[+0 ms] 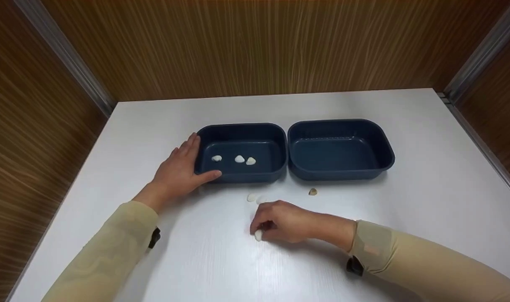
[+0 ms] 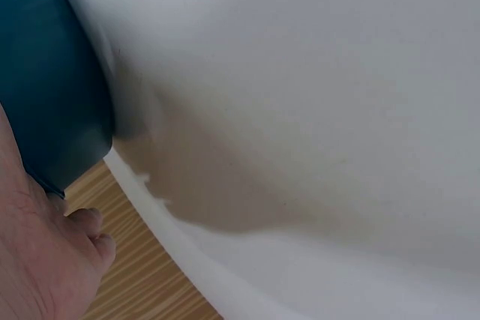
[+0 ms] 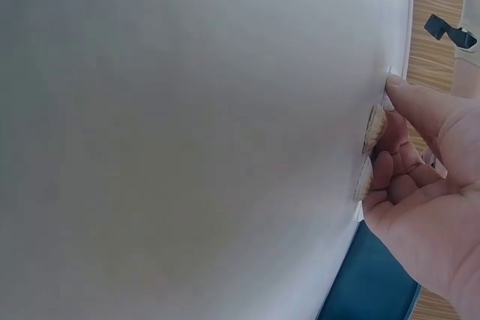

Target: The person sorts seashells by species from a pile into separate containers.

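Note:
My left hand (image 1: 177, 170) rests against the left end of a dark blue bin (image 1: 246, 178), its thumb lying over the front rim. Inside that bin are three small white seashells (image 1: 239, 159). In the head view, my right hand (image 1: 286, 222) pinches a white seashell (image 1: 258, 235) low over the table, in front of the bins. Just beyond its knuckles lie two pale shells (image 1: 251, 197). The right wrist view shows ribbed tan shells (image 3: 375, 129) on the table beside the curled fingers, with the pinched shell mostly hidden by the thumb.
A second dark blue bin (image 1: 340, 174) stands right beside the first, with nothing in it. A brown shell (image 1: 313, 191) lies on the white table (image 1: 221, 260) in front of it. Wood-grain panels (image 1: 255, 50) enclose the back and sides.

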### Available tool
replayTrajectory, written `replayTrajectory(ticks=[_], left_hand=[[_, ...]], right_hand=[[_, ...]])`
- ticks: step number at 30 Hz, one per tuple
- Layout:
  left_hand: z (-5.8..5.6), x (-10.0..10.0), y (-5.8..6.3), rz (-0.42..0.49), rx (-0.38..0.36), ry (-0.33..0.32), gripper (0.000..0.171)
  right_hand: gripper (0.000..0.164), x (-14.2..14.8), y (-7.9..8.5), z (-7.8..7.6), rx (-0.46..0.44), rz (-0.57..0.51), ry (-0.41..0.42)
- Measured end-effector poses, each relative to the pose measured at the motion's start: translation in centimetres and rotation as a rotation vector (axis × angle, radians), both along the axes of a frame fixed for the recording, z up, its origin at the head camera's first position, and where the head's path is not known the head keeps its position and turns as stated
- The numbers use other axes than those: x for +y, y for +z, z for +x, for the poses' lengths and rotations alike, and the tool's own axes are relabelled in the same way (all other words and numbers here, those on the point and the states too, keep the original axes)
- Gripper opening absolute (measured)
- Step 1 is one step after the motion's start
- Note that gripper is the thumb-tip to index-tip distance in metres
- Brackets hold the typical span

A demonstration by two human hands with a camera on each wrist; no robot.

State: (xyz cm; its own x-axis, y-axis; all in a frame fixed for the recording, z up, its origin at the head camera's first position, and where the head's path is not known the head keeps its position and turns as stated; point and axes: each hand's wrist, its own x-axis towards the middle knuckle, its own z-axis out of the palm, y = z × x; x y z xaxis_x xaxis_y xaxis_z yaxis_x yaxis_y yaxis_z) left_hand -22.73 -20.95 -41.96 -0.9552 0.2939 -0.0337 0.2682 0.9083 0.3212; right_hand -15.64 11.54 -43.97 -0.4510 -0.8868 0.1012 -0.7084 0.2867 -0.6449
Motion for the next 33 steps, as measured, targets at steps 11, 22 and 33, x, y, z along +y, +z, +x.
replayTrajectory(ticks=[11, 22, 33], left_hand=[[0.02, 0.02, -0.02, -0.003, -0.002, 0.003, 0.126], [0.06, 0.04, 0.0, -0.001, -0.005, 0.009, 0.127], [-0.03, 0.05, 0.02, -0.011, -0.019, 0.01, 0.128]], right_hand=[[0.012, 0.0, -0.2, 0.12, -0.005, 0.01, 0.031], [0.006, 0.03, 0.34, 0.14, 0.017, 0.028, 0.105], [0.016, 0.12, 0.5, -0.12, -0.053, 0.046, 0.098]])
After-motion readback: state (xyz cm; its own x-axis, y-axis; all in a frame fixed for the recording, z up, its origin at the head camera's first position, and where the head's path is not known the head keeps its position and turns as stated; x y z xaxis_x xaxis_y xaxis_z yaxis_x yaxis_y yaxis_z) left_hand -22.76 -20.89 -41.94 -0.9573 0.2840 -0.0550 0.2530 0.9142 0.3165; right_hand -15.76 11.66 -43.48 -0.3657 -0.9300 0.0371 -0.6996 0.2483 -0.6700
